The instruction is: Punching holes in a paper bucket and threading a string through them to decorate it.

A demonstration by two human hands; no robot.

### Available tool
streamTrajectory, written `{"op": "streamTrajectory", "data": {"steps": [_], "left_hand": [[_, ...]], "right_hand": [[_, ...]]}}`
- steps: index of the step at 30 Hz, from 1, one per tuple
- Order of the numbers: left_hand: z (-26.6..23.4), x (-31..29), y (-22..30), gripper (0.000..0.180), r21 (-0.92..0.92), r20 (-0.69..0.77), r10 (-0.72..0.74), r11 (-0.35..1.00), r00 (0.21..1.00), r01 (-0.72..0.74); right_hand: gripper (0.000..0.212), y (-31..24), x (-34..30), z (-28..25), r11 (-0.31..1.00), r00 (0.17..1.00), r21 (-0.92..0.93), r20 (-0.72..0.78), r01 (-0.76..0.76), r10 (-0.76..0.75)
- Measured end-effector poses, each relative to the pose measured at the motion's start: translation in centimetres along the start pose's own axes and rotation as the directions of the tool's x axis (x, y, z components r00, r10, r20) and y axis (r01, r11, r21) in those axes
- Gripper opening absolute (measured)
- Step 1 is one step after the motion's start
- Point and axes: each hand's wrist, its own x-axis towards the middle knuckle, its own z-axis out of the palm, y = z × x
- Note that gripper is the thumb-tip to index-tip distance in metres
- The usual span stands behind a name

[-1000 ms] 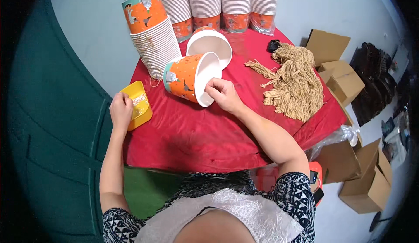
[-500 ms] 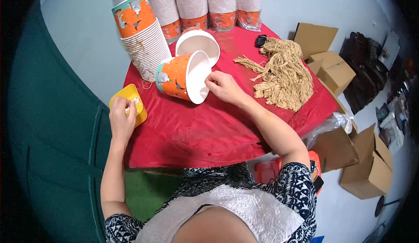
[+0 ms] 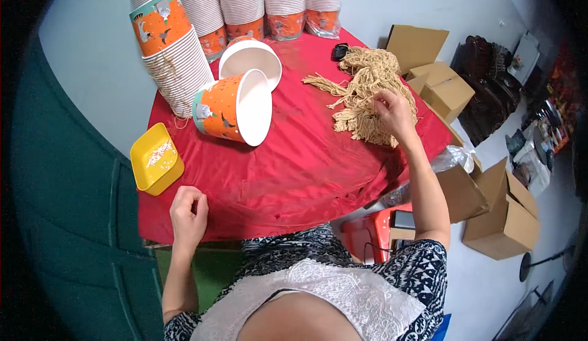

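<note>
My left hand (image 3: 188, 217) is closed above the red cloth by the table's near left edge, thumb against curled fingers; anything inside is too small to make out. Just beyond it stands a yellow plastic box (image 3: 160, 180) with small white pieces (image 3: 160, 153) in it. My right hand (image 3: 395, 117) is over a heap of tan strings (image 3: 361, 123), its fingers drawn together; whether a string is between them cannot be seen. An orange paper bucket (image 3: 223, 111) lies on its side mid-left, its white mouth turned right. Behind it lies another bucket (image 3: 251, 65), open end facing me.
A leaning stack of nested buckets (image 3: 180, 71) stands at the left, with loose strings on it. Several tall wrapped stacks (image 3: 285, 4) line the back. A small black object (image 3: 340, 52) is beside the strings. Cardboard boxes (image 3: 502, 224) and a red stool (image 3: 361, 231) are at the right.
My left hand has come out of the yellow box toward me. My right hand has left the orange bucket's mouth and moved right to the strings. The view has shifted slightly.
</note>
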Motion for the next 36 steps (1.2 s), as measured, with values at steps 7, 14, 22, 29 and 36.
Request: {"op": "streamTrajectory", "data": {"steps": [7,14,22,29,36], "left_hand": [[1.3,-1.0,-0.8,0.01,-0.017,-0.027,-0.026,1.0,0.999,0.025],[1.4,-1.2,-0.8,0.008,-0.016,-0.042,-0.033,0.999,0.999,0.032],[1.3,-1.1,-0.9,0.009,-0.017,-0.034,-0.02,1.0,0.999,0.019],[1.4,-1.2,-1.2,0.009,-0.006,-0.034,0.007,1.0,0.999,-0.007],[1.5,-1.3,-1.3,0.009,0.01,-0.038,0.012,1.0,0.999,-0.012]], "right_hand": [[0.01,0.7,1.1,0.4,0.963,0.977,-0.164,0.023,0.215,-0.214],[0.008,1.8,3.3,1.2,0.869,0.924,-0.314,0.123,0.382,-0.362],[0.01,2.6,3.3,1.4,0.865,0.912,-0.289,0.135,0.41,-0.387],[0.009,2.7,3.1,1.1,0.877,0.906,-0.232,0.144,0.422,-0.398],[0.01,3.0,3.1,1.6,0.877,0.907,-0.242,0.187,0.414,-0.377]]}}
